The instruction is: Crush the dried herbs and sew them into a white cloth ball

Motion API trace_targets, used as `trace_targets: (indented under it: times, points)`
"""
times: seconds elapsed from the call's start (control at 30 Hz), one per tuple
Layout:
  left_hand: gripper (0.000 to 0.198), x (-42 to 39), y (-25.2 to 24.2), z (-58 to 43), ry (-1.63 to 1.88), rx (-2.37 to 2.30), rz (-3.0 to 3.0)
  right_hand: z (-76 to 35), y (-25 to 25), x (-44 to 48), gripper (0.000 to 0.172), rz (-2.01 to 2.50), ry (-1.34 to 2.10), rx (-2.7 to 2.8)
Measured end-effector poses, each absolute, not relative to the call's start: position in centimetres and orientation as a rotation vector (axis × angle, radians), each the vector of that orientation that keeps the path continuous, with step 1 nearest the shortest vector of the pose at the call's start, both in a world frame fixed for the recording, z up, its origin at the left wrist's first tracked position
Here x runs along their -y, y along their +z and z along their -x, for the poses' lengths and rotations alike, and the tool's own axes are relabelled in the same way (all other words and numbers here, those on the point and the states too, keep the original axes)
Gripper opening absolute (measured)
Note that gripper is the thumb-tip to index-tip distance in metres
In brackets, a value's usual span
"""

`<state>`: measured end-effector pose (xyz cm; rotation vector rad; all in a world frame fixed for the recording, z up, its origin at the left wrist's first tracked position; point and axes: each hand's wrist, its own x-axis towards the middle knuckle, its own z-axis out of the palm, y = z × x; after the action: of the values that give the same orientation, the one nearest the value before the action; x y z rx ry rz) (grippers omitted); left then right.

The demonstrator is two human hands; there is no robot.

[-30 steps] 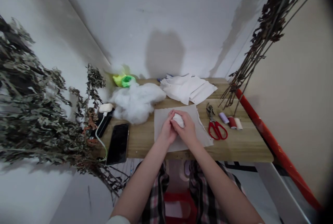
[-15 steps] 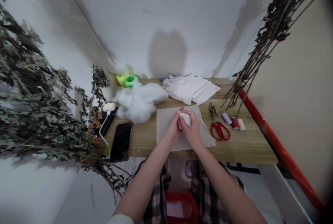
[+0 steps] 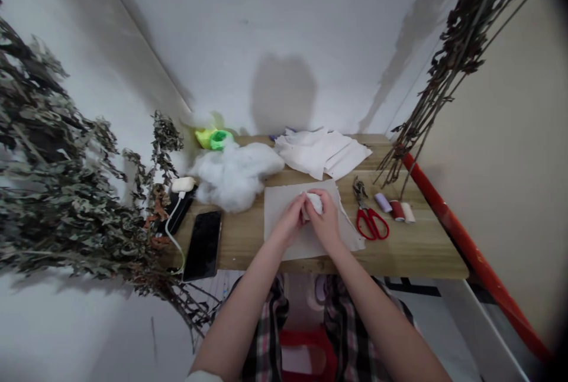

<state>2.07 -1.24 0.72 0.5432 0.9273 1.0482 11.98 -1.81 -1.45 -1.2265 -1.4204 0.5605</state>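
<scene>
Both hands meet over a pale cloth sheet (image 3: 276, 231) near the table's front. Between them is a small white cloth bundle (image 3: 315, 201), partly covered by my fingers. My left hand (image 3: 291, 221) grips it from the left side, fingers curled. On the other side, my right hand (image 3: 327, 223) wraps round it with the thumb across its near side. What lies inside the bundle is hidden. Right of the sheet are red-handled scissors (image 3: 372, 225). Fluffy white stuffing (image 3: 235, 175) lies at the back left, and a pile of white cloth pieces (image 3: 310, 154) lies behind the hands.
Purple (image 3: 383, 203), red (image 3: 396, 210) and white (image 3: 408, 213) thread spools lie right of the scissors. A black phone (image 3: 202, 246) and a white charger (image 3: 183, 184) with its cable are at left. Dried plants (image 3: 75, 193) crowd the left side; dried stems (image 3: 437, 98) lean at right.
The whole view has shifted slightly. My hands stay together on the bundle, with small finger movements; my left fingers sit slightly lower against it.
</scene>
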Motion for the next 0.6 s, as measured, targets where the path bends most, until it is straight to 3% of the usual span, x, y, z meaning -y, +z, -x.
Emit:
trace_targets:
  times: [0.13, 0.43, 0.6]
  points:
    - [0.027, 1.27, 1.17, -2.36, 0.979, -0.883, -0.367, -11.85, -1.83, 1.99, 0.019, 1.211, 0.499, 1.581]
    - [0.010, 0.81, 0.78, -2.39, 1.042, -0.773, -0.170, -12.02, -1.78, 1.74, 0.022, 1.230, 0.430, 1.712]
    - [0.018, 0.80, 0.58, -2.81, 1.098, -0.721, -0.187, -12.07, -1.37, 1.95, 0.033, 1.190, 0.409, 1.742]
